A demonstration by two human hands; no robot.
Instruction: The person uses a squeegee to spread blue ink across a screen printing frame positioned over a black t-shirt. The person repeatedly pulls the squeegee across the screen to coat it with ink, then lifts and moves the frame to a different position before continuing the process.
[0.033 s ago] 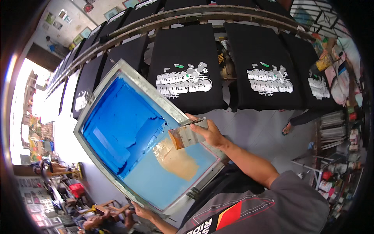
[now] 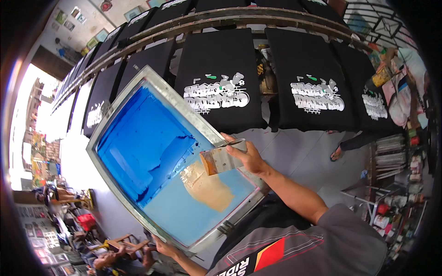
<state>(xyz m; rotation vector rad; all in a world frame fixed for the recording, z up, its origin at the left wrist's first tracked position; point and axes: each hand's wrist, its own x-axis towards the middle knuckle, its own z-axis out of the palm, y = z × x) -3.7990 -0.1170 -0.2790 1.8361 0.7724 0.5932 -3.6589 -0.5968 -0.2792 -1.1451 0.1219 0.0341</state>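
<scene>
I hold a silk-screen printing frame (image 2: pixel 186 109) tilted in front of me. Its mesh has a wide blue area (image 2: pixel 138 138) over the far part and a tan patch (image 2: pixel 214 193) on the paler near part. My right hand (image 2: pixel 252 159) is closed round a squeegee (image 2: pixel 222 161), a flat greyish piece with an orange-brown edge, over the frame's right side; its fingertips reach the rim. At the lower rim, my left hand (image 2: pixel 166 248) grips the frame, its fingers partly hidden beneath. Beyond the frame lies a black T-shirt (image 2: pixel 218 55) with a white and grey print.
More black printed shirts (image 2: pixel 304 55) lie in a row, with a long rail (image 2: pixel 258 16) behind them. A person's foot (image 2: pixel 337 154) shows under the right end. Cluttered shelves (image 2: pixel 391 211) stand at right; people and wooden seats (image 2: pixel 126 244) are at lower left.
</scene>
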